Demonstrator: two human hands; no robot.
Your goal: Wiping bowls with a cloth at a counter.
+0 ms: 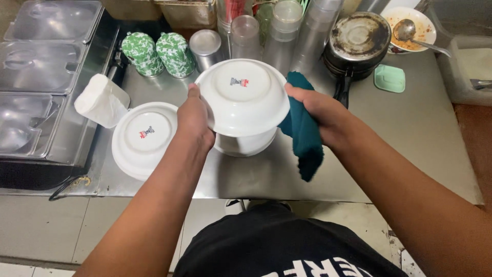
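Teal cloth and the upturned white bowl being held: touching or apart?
Touching. The head view shows the teal cloth, gripped by the right hand, pressed against the white bowl's rim.

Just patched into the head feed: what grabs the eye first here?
Dead centre, a white bowl is held upside down over the steel counter, above another white dish, the left hand gripping its left rim. The right hand presses a dark teal cloth against its right side. To the left lies an overturned white plate.

Lower white bowl (246,143) mostly hidden beneath upturned bowl (243,97).
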